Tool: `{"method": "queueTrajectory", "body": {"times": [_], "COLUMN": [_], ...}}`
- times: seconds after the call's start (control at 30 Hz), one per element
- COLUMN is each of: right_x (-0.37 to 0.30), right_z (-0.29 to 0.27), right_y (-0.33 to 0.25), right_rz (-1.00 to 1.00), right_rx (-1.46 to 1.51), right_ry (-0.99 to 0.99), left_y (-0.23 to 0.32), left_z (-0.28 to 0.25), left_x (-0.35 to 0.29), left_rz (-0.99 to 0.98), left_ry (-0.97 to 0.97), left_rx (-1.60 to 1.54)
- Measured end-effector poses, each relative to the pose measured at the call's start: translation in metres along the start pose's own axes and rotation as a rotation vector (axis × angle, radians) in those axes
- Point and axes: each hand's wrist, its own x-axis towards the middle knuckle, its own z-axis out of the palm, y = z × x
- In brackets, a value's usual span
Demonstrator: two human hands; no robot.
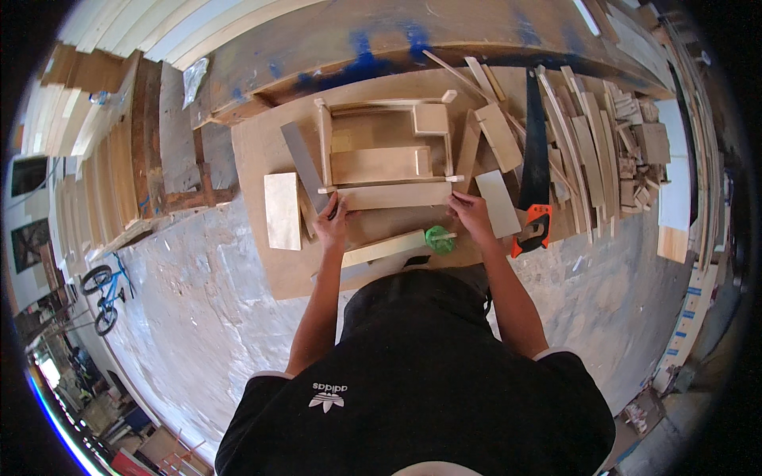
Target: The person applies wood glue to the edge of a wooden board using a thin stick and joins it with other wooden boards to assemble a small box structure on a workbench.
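Note:
A small wooden frame with corner posts (325,141) lies on the work board in front of me. Along its near side runs a flat pale wooden board (401,196). My left hand (332,224) pinches the board's left end, and my right hand (474,217) is closed at its right end. Inside the frame are a longer wooden piece (369,166) and a squarish wooden block (431,120) in the far right corner. Close to my right hand sits a green translucent thing (439,239) with a stick-like piece by it. Another wooden strip (385,248) lies nearer my body.
A handsaw with an orange handle (532,230) lies to the right, beside many wood strips (591,151) and a pile of offcuts (643,159). Pale blocks (282,211) lie at left. A blue-stained bench (333,59) borders the far side. A blue bicycle (109,293) stands far left.

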Motion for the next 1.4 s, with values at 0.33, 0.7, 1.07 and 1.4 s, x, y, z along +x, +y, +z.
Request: {"method": "queueTrajectory", "body": {"times": [0.33, 0.7, 1.07, 1.4], "right_x": [-0.001, 0.001, 0.007, -0.014], "right_z": [0.0, -0.002, -0.006, -0.02], "right_y": [0.0, -0.003, 0.006, 0.005], "right_rz": [-0.039, -0.069, -0.105, -0.231], "right_rx": [-0.015, -0.074, -0.12, -0.017], "right_ry": [-0.004, -0.041, -0.068, -0.051], "left_y": [-0.004, -0.015, -0.01, 0.013], "left_z": [0.004, -0.005, -0.001, 0.01], "left_x": [0.002, 0.009, 0.004, -0.028], "left_rz": [0.01, 0.014, 0.031, 0.007], "left_ry": [0.008, 0.008, -0.008, 0.01], "left_rx": [-0.076, -0.035, -0.028, -0.044]}}
